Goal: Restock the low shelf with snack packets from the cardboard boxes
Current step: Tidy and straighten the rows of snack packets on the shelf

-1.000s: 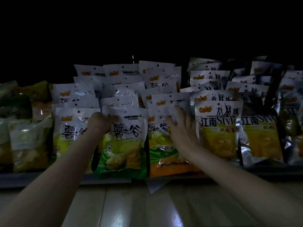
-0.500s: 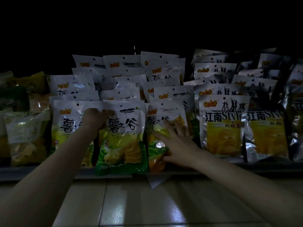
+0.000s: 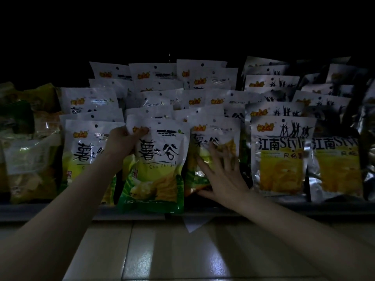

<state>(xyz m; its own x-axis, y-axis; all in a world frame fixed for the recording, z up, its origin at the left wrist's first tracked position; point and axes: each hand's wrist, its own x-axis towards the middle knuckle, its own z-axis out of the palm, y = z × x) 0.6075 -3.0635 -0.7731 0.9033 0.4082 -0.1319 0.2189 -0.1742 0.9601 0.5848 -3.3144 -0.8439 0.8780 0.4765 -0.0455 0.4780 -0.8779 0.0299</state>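
A person's left hand [image 3: 121, 141] pinches the top of a front snack packet [image 3: 154, 171] on the low shelf [image 3: 334, 207]; the flat, unclenched right hand [image 3: 221, 175] should steady its neighbour [image 3: 205, 138].

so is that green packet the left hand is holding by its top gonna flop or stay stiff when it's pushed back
Likely floppy: the green packet is thin glossy film, and the left hand pinches only its flat top edge. Probably light, puffy with chips showing. It may slide, since its bottom overhangs the shelf lip.
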